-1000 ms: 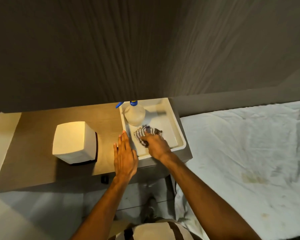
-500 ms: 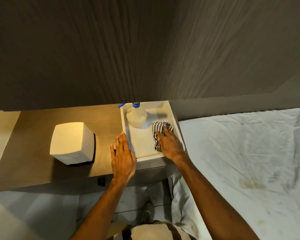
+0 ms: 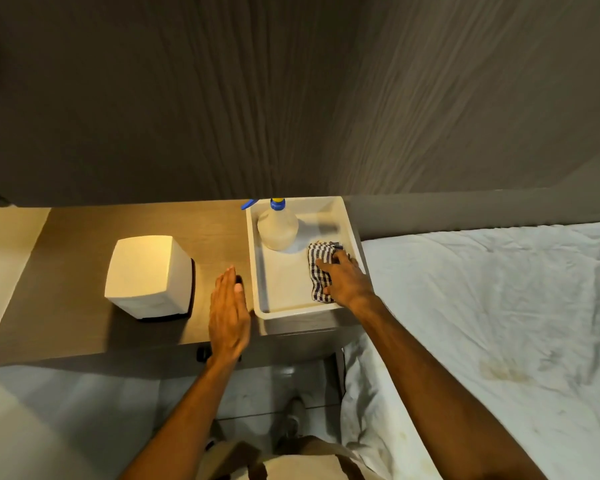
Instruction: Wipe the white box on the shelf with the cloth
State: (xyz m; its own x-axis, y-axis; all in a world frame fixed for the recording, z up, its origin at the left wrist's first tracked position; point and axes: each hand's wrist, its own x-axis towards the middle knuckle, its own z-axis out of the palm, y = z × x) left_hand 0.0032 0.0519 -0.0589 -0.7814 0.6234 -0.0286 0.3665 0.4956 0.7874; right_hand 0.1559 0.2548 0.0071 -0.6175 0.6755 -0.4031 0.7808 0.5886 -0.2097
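A shallow white box lies open-topped on the right end of a wooden shelf. My right hand presses a blue-and-white checked cloth flat against the box's floor near its right wall. My left hand rests flat, fingers together, on the shelf just left of the box, holding nothing. A spray bottle with a blue cap stands in the box's far left corner.
A white cube-shaped holder with a dark back sits on the shelf to the left. A bed with a wrinkled white sheet adjoins the shelf on the right. A dark wall rises behind.
My right hand slid the cloth from the middle of the box to its right side. My left hand stayed beside the box on the shelf.
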